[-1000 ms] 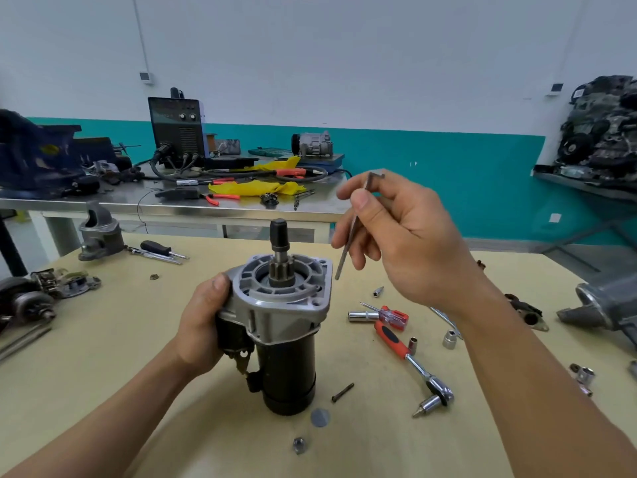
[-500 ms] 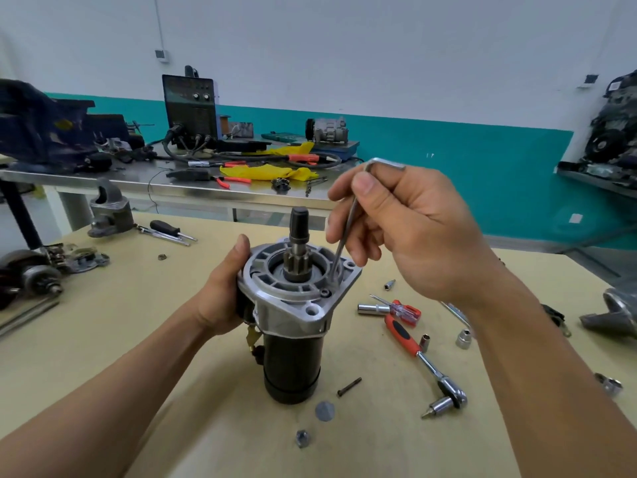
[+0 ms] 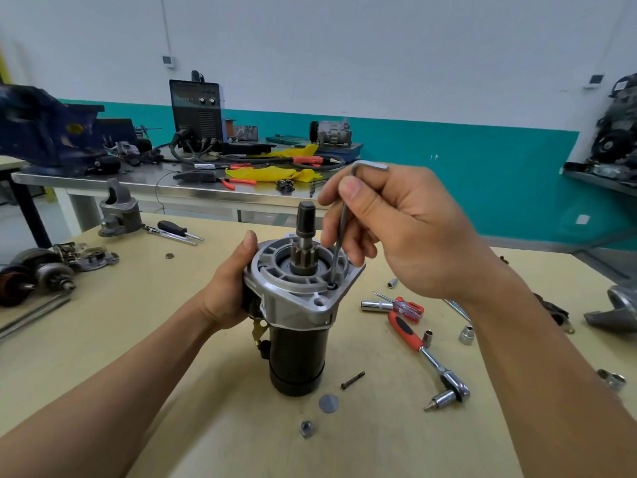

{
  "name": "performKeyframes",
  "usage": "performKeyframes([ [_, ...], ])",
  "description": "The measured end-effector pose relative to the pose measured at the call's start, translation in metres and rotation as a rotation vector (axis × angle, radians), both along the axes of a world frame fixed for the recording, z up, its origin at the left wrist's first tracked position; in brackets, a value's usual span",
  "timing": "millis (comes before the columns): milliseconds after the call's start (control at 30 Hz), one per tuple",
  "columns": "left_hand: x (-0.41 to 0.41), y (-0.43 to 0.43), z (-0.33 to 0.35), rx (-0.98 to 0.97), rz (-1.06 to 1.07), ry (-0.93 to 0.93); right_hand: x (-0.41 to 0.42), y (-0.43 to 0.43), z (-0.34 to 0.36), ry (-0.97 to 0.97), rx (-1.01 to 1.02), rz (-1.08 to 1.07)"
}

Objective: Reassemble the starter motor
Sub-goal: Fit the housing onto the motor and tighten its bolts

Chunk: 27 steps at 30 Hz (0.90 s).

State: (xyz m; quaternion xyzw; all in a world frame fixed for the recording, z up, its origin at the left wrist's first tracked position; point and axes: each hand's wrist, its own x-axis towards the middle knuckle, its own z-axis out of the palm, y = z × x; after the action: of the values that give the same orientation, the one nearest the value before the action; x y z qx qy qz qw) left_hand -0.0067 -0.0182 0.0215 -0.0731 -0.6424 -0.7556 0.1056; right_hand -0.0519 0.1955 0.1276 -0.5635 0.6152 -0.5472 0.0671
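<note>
**Q:** Where is the starter motor placed, and how is it secured?

**A:** The starter motor (image 3: 296,357) is stood upright near the middle of the table (image 3: 138,339), with the pinion shaft (image 3: 305,236) uppermost. The left side of the aluminium end housing (image 3: 303,305) is gripped by the left hand (image 3: 227,291), whose thumb is laid against the rim.

**Q:** What is carried by the right hand?

**A:** A hex key (image 3: 337,253) is pinched between the thumb and curled fingers of the right hand (image 3: 396,232). The long arm is pointed downward. Its tip appears to be seated in a socket-head screw (image 3: 331,286) at the near right of the housing face.

**Q:** How is this step judged best performed?

**A:** The key is best held in line with the screw and bottomed fully in the socket before it is turned, so that rounding is avoided. The body is best pressed down onto the table, so that the tall motor is not tipped by the turning force. A loose screw (image 3: 352,380) is seen just right of the base and is presumably intended for another hole. Even tightening of both is advised.
</note>
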Motion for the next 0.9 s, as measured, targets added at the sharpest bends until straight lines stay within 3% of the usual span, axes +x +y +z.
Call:
performKeyframes([
  [400, 0.0038, 0.0015, 0.0033, -0.044, -0.029, 0.021, 0.0054, 0.0036, 0.0024, 0.098, 0.058, 0.019],
  [733, 0.0038, 0.0014, 0.0022, -0.046, -0.021, 0.025, 0.0072, -0.0019, -0.0037, 0.137, -0.12, -0.192],
  [900, 0.0045, 0.0021, 0.0029, -0.041, -0.016, 0.028, 0.0061, -0.0008, -0.0054, 0.071, -0.124, -0.133],
])
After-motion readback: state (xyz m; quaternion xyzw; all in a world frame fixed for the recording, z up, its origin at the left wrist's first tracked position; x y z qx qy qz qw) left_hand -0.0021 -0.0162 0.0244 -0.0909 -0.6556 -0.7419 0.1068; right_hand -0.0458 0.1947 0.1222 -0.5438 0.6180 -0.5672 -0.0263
